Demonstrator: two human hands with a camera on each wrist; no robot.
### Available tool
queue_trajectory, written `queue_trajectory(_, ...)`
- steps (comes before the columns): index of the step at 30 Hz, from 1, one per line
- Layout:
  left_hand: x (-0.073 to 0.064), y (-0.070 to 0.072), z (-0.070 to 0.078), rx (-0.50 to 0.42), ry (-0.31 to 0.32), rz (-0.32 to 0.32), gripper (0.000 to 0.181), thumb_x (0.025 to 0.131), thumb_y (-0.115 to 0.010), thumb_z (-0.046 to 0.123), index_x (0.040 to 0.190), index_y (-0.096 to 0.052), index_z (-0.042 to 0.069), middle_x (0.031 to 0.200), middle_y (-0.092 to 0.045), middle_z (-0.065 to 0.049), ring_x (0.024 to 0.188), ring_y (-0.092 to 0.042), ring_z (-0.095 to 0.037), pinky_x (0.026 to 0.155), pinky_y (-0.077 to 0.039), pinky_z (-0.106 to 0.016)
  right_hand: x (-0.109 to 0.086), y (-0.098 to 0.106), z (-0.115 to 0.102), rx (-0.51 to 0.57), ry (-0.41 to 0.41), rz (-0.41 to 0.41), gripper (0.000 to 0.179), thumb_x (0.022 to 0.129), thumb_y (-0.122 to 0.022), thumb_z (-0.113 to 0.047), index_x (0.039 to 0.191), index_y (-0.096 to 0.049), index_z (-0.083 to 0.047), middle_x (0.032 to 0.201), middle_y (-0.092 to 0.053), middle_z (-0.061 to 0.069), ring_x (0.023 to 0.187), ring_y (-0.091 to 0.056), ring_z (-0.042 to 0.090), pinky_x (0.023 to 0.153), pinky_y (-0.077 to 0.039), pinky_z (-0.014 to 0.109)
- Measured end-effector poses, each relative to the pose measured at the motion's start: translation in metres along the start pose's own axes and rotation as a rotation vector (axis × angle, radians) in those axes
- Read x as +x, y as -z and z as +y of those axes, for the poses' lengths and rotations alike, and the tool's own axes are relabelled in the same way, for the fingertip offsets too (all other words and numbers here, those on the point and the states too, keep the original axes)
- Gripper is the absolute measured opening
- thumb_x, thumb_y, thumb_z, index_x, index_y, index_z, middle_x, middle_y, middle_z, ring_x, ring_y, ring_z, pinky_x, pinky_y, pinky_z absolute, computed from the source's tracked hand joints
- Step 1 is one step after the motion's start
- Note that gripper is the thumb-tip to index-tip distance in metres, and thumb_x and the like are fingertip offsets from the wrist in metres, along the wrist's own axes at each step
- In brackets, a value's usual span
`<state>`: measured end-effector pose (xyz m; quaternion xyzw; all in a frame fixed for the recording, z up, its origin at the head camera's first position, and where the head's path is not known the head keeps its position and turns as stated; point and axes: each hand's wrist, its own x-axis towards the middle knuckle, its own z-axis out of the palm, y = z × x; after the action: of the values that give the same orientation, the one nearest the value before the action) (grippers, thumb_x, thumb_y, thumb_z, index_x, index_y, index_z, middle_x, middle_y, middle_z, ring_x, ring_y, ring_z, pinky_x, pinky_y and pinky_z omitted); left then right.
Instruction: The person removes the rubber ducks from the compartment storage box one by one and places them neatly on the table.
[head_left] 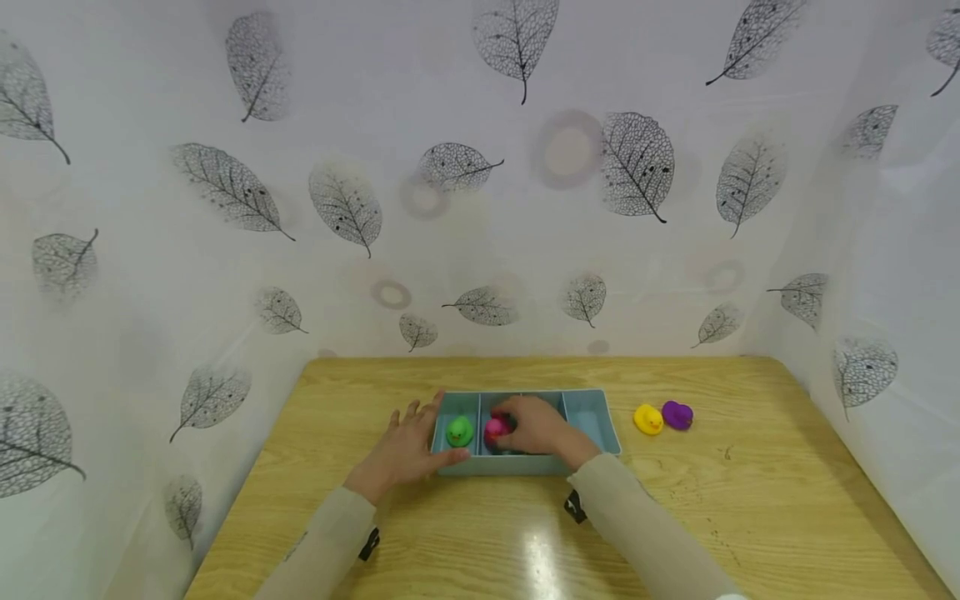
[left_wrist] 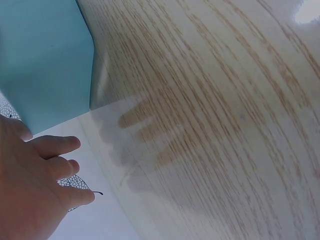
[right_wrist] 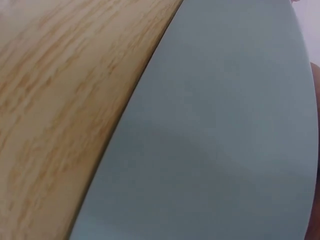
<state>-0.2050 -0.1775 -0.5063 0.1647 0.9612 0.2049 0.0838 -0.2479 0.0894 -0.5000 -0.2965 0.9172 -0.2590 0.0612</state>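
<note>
A blue-grey box (head_left: 510, 465) with three compartments stands on the table. In its left compartment sits a green rubber duck (head_left: 460, 431). My right hand (head_left: 536, 425) reaches into the middle compartment and pinches a pink rubber duck (head_left: 495, 431), partly hidden by the fingers. My left hand (head_left: 405, 446) is at the box's left end, fingers spread and thumb along the front left corner. The left wrist view shows the box's end (left_wrist: 45, 60) beside the left hand (left_wrist: 30, 185). The box's side wall (right_wrist: 215, 120) fills most of the right wrist view.
Right of the box, a yellow rubber duck (head_left: 648, 419) and a purple rubber duck (head_left: 677, 415) lie side by side on the wooden table (head_left: 465, 533). A white leaf-patterned sheet (head_left: 480, 233) hangs behind the table and along both sides.
</note>
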Motion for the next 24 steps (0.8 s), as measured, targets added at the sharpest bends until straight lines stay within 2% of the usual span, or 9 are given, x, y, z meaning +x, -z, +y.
queue_trajectory(7,0.0,-0.001,0.0,-0.001,0.002,0.005,0.116,0.091,-0.058,0.081,0.171,-0.009,0.012,0.169,-0.037,-0.017,0.159,-0.022,-0.05,0.129,-0.01,-0.07,-0.005,0.001,0.001,0.062,0.003,0.043,0.051,0.081,-0.083,-0.021,0.128,-0.074,-0.003,0.122,-0.076,0.012,0.107,-0.071,0.026,0.096,-0.059,0.044)
queue_trajectory(12,0.001,-0.001,0.0,0.0,0.005,0.002,0.116,0.09,-0.058,0.081,0.171,-0.009,0.013,0.17,-0.037,-0.017,0.159,-0.022,-0.05,0.129,-0.009,-0.07,-0.008,0.003,0.008,0.202,-0.01,0.059,0.054,0.083,-0.081,-0.019,0.134,-0.071,-0.005,0.12,-0.073,0.007,0.099,-0.066,0.017,0.087,-0.058,0.035)
queue_trajectory(17,0.002,-0.002,-0.001,0.003,0.005,0.006,0.117,0.09,-0.058,0.081,0.171,-0.01,0.012,0.17,-0.037,-0.017,0.159,-0.023,-0.05,0.129,-0.01,-0.071,-0.012,0.007,0.012,0.359,0.003,0.076,0.05,0.085,-0.078,-0.017,0.133,-0.07,-0.007,0.119,-0.07,0.006,0.089,-0.059,0.016,0.076,-0.054,0.028)
queue_trajectory(21,0.001,-0.001,0.0,0.006,0.004,0.007,0.116,0.09,-0.058,0.081,0.171,-0.011,0.012,0.169,-0.038,-0.017,0.159,-0.023,-0.05,0.128,-0.011,-0.072,-0.014,0.01,0.014,0.421,0.013,0.12,0.044,0.086,-0.078,-0.015,0.129,-0.073,-0.009,0.115,-0.068,0.008,0.084,-0.055,0.015,0.071,-0.051,0.025)
queue_trajectory(24,0.001,-0.001,0.001,0.005,0.004,0.007,0.116,0.09,-0.059,0.08,0.171,-0.011,0.012,0.169,-0.038,-0.017,0.159,-0.024,-0.05,0.128,-0.011,-0.072,-0.015,0.013,0.015,0.444,0.02,0.153,0.042,0.088,-0.078,-0.014,0.129,-0.074,-0.008,0.114,-0.068,0.011,0.085,-0.057,0.015,0.071,-0.052,0.024)
